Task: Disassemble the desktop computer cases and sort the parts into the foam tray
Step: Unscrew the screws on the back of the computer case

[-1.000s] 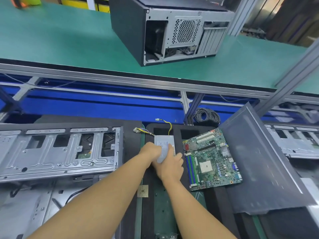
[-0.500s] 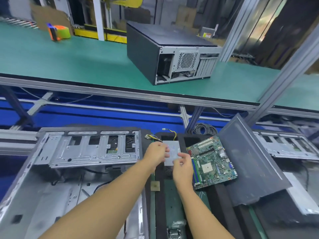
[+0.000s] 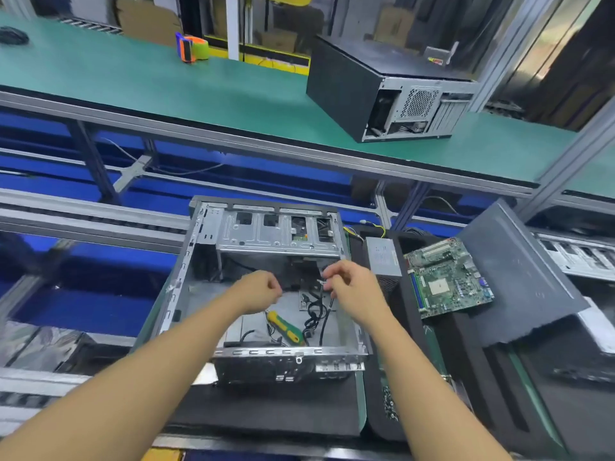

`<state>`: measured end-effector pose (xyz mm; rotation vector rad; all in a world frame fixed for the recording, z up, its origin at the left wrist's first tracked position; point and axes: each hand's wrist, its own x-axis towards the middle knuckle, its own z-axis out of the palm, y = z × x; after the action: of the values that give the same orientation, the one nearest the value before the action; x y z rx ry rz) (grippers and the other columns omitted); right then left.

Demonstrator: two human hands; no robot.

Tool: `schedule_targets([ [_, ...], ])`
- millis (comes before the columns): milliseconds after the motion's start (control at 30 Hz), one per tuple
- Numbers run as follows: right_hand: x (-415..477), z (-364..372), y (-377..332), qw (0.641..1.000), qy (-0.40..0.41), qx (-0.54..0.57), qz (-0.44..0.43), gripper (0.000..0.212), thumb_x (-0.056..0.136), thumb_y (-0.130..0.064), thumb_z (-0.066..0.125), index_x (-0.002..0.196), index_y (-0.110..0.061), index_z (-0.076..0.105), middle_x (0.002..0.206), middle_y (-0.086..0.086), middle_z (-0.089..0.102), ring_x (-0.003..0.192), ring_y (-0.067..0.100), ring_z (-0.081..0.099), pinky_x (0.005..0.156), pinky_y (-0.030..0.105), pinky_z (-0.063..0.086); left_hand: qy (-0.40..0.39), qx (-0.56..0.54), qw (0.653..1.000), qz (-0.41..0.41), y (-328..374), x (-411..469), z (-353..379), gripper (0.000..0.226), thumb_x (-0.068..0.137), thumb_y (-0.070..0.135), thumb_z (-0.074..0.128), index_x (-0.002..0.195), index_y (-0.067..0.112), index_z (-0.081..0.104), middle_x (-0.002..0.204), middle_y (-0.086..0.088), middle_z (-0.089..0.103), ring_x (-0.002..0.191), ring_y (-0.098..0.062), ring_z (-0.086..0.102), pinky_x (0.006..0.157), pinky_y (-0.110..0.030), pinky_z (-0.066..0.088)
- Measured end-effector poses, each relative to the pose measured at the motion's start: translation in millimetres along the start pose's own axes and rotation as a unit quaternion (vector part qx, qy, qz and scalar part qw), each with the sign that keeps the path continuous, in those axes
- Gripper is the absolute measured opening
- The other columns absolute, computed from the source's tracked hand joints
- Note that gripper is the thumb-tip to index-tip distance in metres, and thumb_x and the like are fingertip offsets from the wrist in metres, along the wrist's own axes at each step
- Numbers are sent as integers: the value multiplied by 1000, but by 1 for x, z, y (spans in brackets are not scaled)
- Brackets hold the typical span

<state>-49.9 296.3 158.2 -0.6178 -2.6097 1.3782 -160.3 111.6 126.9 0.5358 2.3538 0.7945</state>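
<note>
Black cables [image 3: 320, 296] at right hand [image 3: 353, 288], left hand's [image 3: 259, 289] grip indistinct

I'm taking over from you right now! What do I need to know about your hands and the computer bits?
Right hand pinches a cable inside the open case; left hand is curled beside it, grip unclear.
Done: power supply and motherboard sit on the foam tray.
Left: cables and drive cage in the open case, plus the second case on the shelf.
Screwdriver lies in the open case.
</note>
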Motion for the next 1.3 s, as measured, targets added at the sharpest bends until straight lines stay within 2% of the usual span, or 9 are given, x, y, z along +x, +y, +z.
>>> schedule_targets([
  [100, -7, 13, -12, 982, -147, -116, 27, 22, 91, -12, 55, 95, -31, 65, 82, -9, 74, 75, 14, 70, 71, 31, 59, -43, 133, 988, -60, -30, -13, -4, 26, 99, 18, 45, 103, 6, 67, 116, -14, 69, 88, -27, 61, 71, -30, 47],
  [267, 12, 74, -21, 889, -321, -325, 9, 37, 98, -16, 52, 134, -15, 60, 131, 9, 63, 112, 27, 61, 95, 34, 50, -44, 126, 987, -94, -53, -21, -3, 34, 97, 12, 41, 113, -5, 65, 119, -21, 68, 100, -33, 66, 74, -31, 49],
  [467, 46, 128, 7, 840, -341, -419, 57, 34, 100, -13, 53, 131, 0, 55, 131, 17, 61, 116, 33, 61, 92, 37, 51, -67, 35, 995, -73, -73, -21, -4, 27, 99, 24, 50, 108, 7, 69, 110, -8, 73, 91, -26, 69, 80, -31, 53],
  [600, 53, 141, 32, 829, -331, -444, 78, 52, 95, -14, 61, 141, -2, 40, 134, 16, 57, 115, 32, 59, 84, 38, 47, -89, -4, 995, -36, -82, -23, 7, 17, 97, 34, 54, 100, 23, 67, 100, 10, 73, 91, -12, 71, 58, -16, 45],
  [733, 58, 149, 41, 825, -332, -442, 114, 53, 93, -10, 58, 141, 1, 39, 129, 16, 58, 109, 31, 61, 73, 34, 45, -46, -9, 998, -31, -79, -27, 7, 18, 95, 40, 54, 92, 29, 68, 93, 11, 74, 87, -10, 71, 72, -29, 56],
  [833, 60, 147, 37, 868, -304, -362, 149, 62, 98, -19, 56, 148, 1, 26, 133, 18, 58, 107, 31, 61, 69, 32, 45, -19, -16, 1000, -18, -68, -34, 4, 19, 93, 44, 53, 91, 32, 68, 90, 15, 74, 82, -6, 69, 76, -32, 58],
  [900, 59, 139, 29, 906, -279, -292, 127, 55, 100, -29, 50, 144, -2, 30, 126, 17, 62, 97, 31, 62, 69, 30, 43, -27, -40, 999, -7, -59, -42, 4, 20, 91, 47, 57, 90, 32, 70, 85, 13, 73, 67, -2, 65, 62, -23, 54],
  [1033, 34, 103, 4, 961, -233, -30, 147, 40, 97, -41, 43, 120, -9, 45, 80, 5, 53, 53, 17, 45, 50, 24, 37, -69, -49, 995, 43, -48, -62, 9, 21, 85, 54, 69, 87, 34, 73, 75, 18, 69, 57, 3, 57, 53, -9, 44],
  [1300, -70, 66, -17, 883, -150, 423, 136, 39, 107, -40, 38, 104, -9, 60, 67, 4, 59, 49, 19, 53, 49, 30, 49, -29, 126, 984, 121, -54, -87, 16, 44, 89, 45, 68, 132, 44, 60, 118, 15, 69, 102, -8, 62, 88, -26, 49],
])
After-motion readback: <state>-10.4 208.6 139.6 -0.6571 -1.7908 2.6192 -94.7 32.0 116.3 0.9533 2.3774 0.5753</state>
